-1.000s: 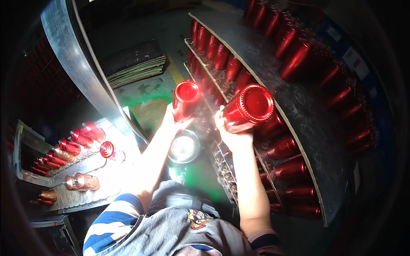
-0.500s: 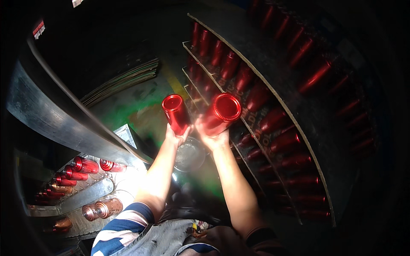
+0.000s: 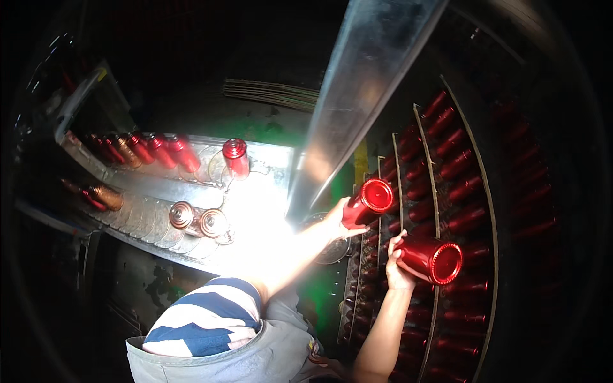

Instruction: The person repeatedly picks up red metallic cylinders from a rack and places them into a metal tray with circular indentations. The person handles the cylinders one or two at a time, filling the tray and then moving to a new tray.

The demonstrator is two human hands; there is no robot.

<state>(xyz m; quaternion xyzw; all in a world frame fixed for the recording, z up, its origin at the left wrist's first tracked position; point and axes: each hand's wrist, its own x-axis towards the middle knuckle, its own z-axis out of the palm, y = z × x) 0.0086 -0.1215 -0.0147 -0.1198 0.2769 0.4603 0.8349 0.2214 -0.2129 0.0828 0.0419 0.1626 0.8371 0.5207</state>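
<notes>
My left hand (image 3: 337,219) is closed around a shiny metallic red bottle (image 3: 359,214), whose round ridged base tilts up toward me. Lower and further right, my right hand (image 3: 398,267) grips a second red bottle (image 3: 418,253) by its side; its ridged base points right and down. The two bottles are apart. Both are held in front of tiers of similar red bottles (image 3: 465,188), which lie in rows between thin board sheets (image 3: 436,191). The necks of the held bottles are hidden.
A brightly lit conveyor (image 3: 150,185) runs at the left, carrying several red bottles (image 3: 185,153) and coppery ones (image 3: 212,222). A broad metal post (image 3: 357,83) slants between it and the stack. Flat sheets (image 3: 271,94) lie piled at the back.
My view has swung left, bringing more of the conveyor into sight. Both bottles now show further right, and the right-hand bottle has dropped lower and tipped toward the right.
</notes>
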